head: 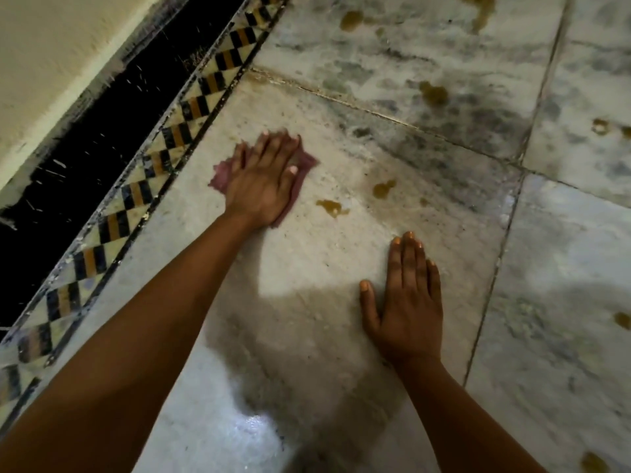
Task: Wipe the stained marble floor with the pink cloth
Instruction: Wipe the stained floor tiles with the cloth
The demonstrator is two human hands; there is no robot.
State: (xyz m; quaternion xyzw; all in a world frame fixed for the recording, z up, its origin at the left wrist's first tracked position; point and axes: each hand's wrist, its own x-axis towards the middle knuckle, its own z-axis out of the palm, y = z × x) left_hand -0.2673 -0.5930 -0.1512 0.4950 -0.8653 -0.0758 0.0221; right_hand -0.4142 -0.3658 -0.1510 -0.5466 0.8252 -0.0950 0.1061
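My left hand (263, 179) lies flat on the pink cloth (307, 162), pressing it onto the marble floor (307, 268) near the patterned border. The cloth shows at the hand's left and right sides; the rest is hidden under the palm. My right hand (406, 302) rests flat on the floor with fingers together, holding nothing. Two brown stains (333, 208) (383, 189) sit on the tile between the hands, just right of the cloth.
A checkered tile border (136, 196) runs diagonally on the left, with a black skirting (85, 138) and a cream wall (51, 46) beyond. More brown stains (433, 93) (351, 20) (596, 462) dot the far and right tiles. Grout lines cross the floor.
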